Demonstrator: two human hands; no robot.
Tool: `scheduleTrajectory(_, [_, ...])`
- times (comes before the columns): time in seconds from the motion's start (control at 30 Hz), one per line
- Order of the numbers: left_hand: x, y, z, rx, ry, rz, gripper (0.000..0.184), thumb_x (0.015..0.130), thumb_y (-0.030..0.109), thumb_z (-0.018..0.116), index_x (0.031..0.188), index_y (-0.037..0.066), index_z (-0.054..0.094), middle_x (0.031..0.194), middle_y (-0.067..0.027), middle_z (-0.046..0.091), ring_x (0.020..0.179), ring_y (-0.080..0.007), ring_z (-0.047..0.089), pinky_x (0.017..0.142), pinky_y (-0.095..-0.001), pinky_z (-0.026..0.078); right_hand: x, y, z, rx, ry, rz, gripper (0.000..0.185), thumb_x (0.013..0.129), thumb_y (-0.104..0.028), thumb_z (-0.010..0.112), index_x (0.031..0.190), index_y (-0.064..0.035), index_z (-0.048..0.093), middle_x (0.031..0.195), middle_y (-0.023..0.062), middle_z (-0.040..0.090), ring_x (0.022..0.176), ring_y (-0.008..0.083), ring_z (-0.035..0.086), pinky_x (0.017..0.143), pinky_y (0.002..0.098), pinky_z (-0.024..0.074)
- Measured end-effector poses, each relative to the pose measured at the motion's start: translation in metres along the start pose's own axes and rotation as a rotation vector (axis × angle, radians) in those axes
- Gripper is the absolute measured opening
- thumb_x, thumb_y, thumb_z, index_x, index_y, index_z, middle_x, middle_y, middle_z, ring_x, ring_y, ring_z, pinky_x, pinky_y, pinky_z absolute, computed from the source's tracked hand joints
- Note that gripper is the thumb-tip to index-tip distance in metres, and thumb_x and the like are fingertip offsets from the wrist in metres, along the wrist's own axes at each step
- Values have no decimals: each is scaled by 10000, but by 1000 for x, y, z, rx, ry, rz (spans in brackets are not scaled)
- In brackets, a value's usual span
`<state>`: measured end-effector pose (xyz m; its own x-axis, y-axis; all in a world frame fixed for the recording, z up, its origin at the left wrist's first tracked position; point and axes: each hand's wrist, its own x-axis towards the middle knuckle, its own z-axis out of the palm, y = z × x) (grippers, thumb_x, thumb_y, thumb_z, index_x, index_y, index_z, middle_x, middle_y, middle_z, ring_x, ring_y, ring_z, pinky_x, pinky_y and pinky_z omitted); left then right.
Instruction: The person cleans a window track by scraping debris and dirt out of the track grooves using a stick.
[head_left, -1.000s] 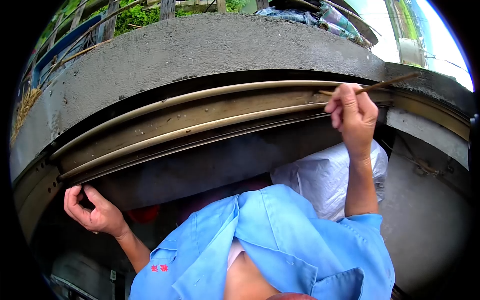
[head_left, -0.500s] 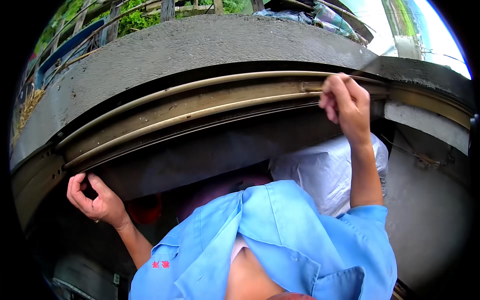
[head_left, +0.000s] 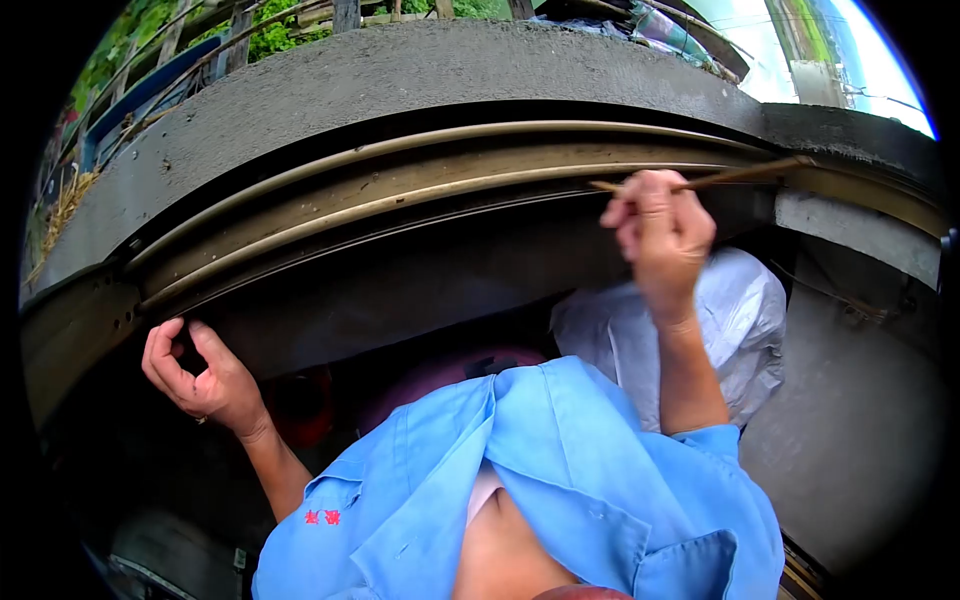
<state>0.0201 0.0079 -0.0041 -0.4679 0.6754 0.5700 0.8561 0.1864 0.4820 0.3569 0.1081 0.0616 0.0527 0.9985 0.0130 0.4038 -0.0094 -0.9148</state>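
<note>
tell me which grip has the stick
The right grip: the stick pokes out on both sides of its fingers. The left grip shows no stick.

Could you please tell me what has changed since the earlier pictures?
The right hand has moved left along the ridged rail, bringing the tip of its stick from inside the channel to the near ridge. Nothing was taken up or let go. The left hand stays empty by the rail's left end.
</note>
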Motion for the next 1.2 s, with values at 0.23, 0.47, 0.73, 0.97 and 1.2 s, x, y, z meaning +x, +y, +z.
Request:
scheduleTrajectory(0.23, [1,4,-2,-3,7,34,175,772,-4,602,941,30,570,940,-77,556,858,-213,525,736,-300,422,-21,-39,134,101,-326,-451,166,871,-122,556,782,17,573,614,115,580,520,177,590,470,267,452])
scheduleTrajectory(0.47, [3,1,-2,-30,-26,17,173,783,-24,575,948,27,565,968,-67,544,888,-190,524,726,-295,424,10,21,-15,-365,70,-314,232,922,-175,487,786,-12,582,618,59,586,514,95,541,472,237,441])
scheduleTrajectory(0.73, [1,-7,0,88,-13,48,177,775,-25,591,942,32,571,954,-65,557,851,-193,533,694,-292,431,68,112,-183,-454,476,-93,255,923,-180,475,752,-20,575,562,33,546,496,84,503,478,239,402])
scheduleTrajectory(0.97, [2,-16,-2,163,30,68,138,787,-8,599,923,16,597,936,-87,581,793,-201,552,671,-288,459,14,64,-64,-146,300,-257,152,877,-23,486,747,-14,564,675,69,597,555,135,575,512,263,462])
scheduleTrajectory(1.2, [2,-34,-3,223,39,96,124,817,65,599,935,30,617,940,-91,596,758,-197,570,682,-279,482,8,52,-27,259,-83,-206,179,918,-145,493,832,-13,578,686,34,574,560,76,507,494,203,420])
